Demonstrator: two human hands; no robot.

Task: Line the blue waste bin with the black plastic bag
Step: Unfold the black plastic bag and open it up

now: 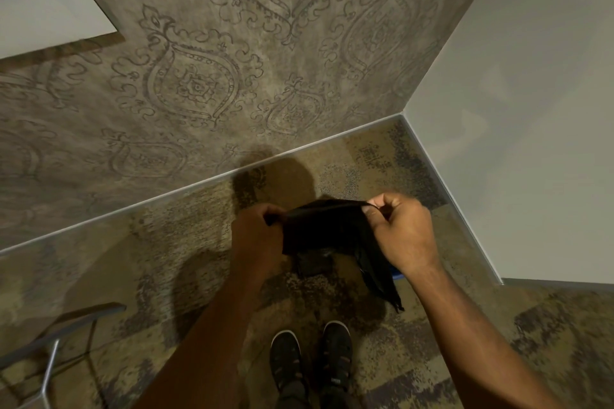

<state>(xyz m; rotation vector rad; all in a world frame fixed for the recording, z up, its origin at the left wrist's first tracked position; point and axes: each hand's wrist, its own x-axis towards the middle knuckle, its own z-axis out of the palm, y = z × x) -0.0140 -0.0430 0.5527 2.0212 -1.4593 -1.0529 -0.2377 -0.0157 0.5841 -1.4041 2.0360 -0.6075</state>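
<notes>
Both of my hands hold the black plastic bag (324,227) at chest height over the carpet. My left hand (257,236) pinches its left edge. My right hand (403,231) pinches the right edge with thumb and fingers. The bag is stretched between them, still mostly folded, and a crumpled tail hangs down to the right. Only a small blue sliver of the waste bin (396,274) shows, just under my right wrist; the rest is hidden behind the bag and my hands.
I stand in a corner: a patterned wall (206,83) ahead and a plain white wall (531,109) on the right. My two dark shoes (310,362) are on the mottled carpet. A metal-legged piece of furniture (56,339) is at the lower left.
</notes>
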